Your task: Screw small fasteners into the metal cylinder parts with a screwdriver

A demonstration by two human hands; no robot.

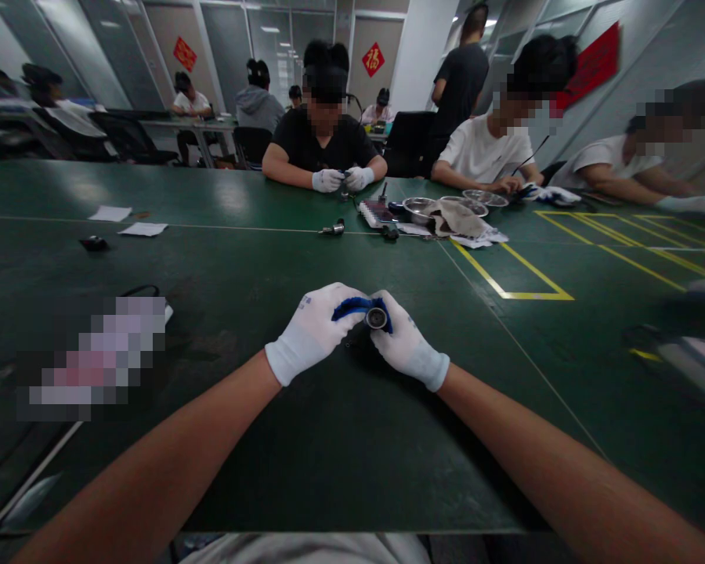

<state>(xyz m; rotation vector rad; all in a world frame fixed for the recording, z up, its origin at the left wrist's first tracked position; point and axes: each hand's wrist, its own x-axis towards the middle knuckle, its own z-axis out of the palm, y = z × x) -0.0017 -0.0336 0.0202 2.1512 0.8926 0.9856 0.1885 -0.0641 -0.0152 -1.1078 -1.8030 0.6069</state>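
Note:
Both my hands wear white gloves with blue palms and meet above the green table (305, 439). My right hand (408, 341) is closed around a round metal cylinder (377, 318), whose dark, ringed end faces me. From the other side my left hand (320, 321) reaches to the same part, its fingers and thumb closed at the cylinder's left side. The fingertips are partly hidden, and so is the length of the cylinder. A tiny dark ring-like bit (348, 345) lies on the table just below my hands.
A small metal part (333, 228) lies farther off, left of metal bowls (417, 208) and a grey cloth (455, 218). A blurred-out object (106, 352) sits at left, near paper slips (144, 229). Yellow tape (537, 297) marks the right. Across the table, a person's gloved hands (344, 180) hold a small part.

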